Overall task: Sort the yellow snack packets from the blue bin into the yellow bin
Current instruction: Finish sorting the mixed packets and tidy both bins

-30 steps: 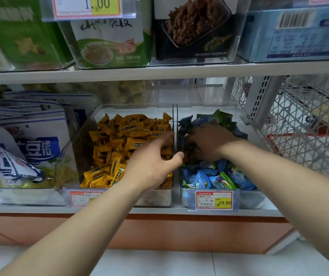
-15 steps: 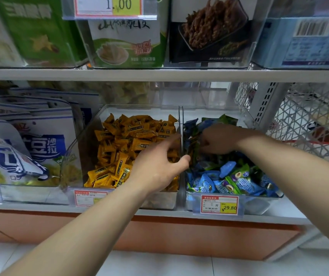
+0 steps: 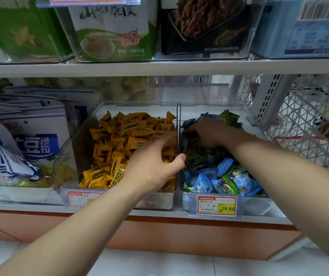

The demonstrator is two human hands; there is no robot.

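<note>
Nearest to me, both forearms reach forward over the white floor tiles [image 3: 159, 263] toward the lower shelf. On the shelf edge a red and yellow price tag [image 3: 216, 206] reading 29.80 hangs on the front of the blue bin [image 3: 259, 206], a clear tub holding blue and green packets [image 3: 225, 180]. Just beside it on the left, wall to wall, stands the yellow bin [image 3: 76, 148], also clear and heaped with yellow snack packets [image 3: 123, 136]. My left hand [image 3: 151, 170] hovers low over the right side of that heap, fingers spread and nearly straight, forefinger along the dividing wall, thumb tip at the wall's top edge; I see no packet in it. My right hand [image 3: 207, 132] is farther back in the blue bin, knuckles up, fingers curled down into the dark packets by the divider. What it grips, if anything, I cannot tell; the spot is in shadow. Left of the bins lie white and blue bags [image 3: 30, 140]; to the right is a white wire basket [image 3: 303, 126]. Above, the upper shelf [image 3: 159, 67] carries boxed goods [image 3: 113, 30].
</note>
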